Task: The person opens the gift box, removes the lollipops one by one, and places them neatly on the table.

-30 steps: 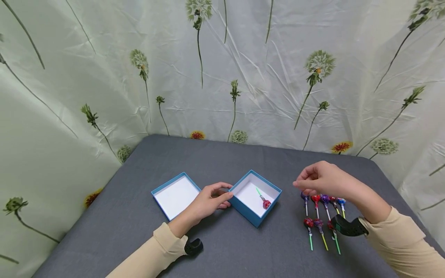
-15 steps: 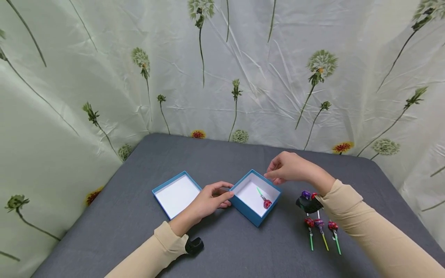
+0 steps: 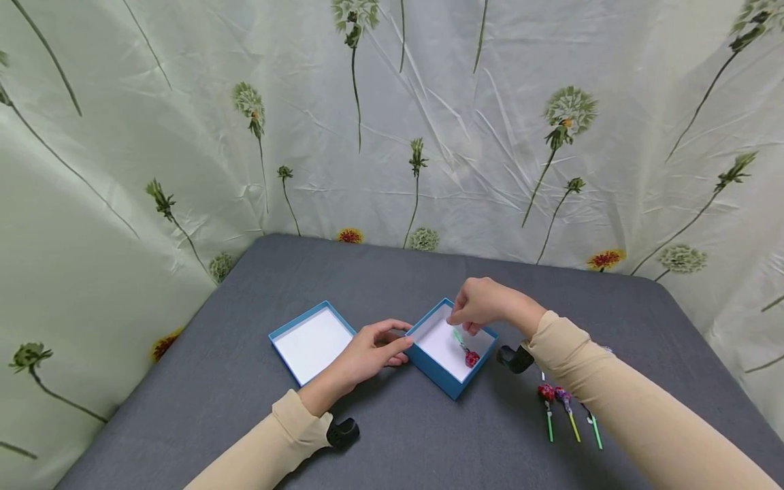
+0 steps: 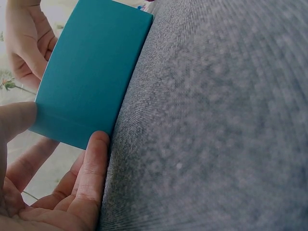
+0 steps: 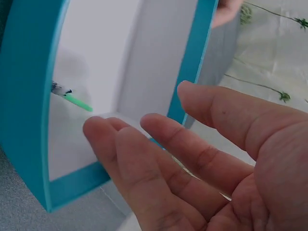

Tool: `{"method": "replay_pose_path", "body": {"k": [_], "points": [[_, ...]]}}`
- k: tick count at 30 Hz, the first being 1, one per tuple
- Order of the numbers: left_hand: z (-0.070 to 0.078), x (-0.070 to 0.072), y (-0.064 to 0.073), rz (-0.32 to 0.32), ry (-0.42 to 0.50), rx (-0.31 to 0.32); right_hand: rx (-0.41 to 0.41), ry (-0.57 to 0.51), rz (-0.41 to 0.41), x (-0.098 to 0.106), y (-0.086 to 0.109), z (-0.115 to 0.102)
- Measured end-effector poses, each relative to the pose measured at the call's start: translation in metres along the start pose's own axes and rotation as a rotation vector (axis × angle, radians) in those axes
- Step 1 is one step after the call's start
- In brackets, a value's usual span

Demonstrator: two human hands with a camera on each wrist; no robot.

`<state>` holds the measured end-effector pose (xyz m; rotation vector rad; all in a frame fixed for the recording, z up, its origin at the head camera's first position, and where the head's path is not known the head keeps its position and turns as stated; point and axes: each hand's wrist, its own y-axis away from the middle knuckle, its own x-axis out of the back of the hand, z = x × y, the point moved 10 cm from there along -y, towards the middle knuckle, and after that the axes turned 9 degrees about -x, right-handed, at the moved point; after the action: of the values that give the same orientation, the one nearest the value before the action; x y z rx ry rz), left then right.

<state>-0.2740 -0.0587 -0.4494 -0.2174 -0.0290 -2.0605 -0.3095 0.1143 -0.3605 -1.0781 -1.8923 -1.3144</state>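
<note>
A blue box (image 3: 436,368) with a white inside stands at the middle of the table, open side up. My left hand (image 3: 369,350) holds its left corner, thumb on one wall and fingers on the other; the left wrist view shows fingertips on the blue wall (image 4: 96,72). One lollipop (image 3: 471,358) with a red wrapped head and green stick lies inside. My right hand (image 3: 484,303) is over the box's far right side, fingers pointing down inside the rim. In the right wrist view the fingertips (image 5: 94,129) are apart with nothing between them, near the green stick (image 5: 78,102).
A matching shallow lid (image 3: 312,342) lies left of the box, white inside up. Several lollipops (image 3: 546,393) lie in rows to the right, partly hidden under the right sleeve (image 3: 612,381). A flowered curtain (image 3: 392,122) hangs behind the grey table (image 3: 392,435).
My right hand has moved left from above the lollipop rows to over the box, and its fingers have dipped in. The left hand has stayed at the box's corner.
</note>
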Motion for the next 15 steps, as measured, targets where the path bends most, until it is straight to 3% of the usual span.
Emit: {"method": "replay_pose_path", "body": {"k": [7,15], "points": [[0.001,0.000,0.000,0.004,0.000,-0.008,-0.059,0.038,-0.043,-0.014,-0.006,-0.001],[0.001,0.000,0.000,0.006,0.001,-0.009,-0.078,0.146,-0.025,-0.023,-0.006,-0.006]]}}
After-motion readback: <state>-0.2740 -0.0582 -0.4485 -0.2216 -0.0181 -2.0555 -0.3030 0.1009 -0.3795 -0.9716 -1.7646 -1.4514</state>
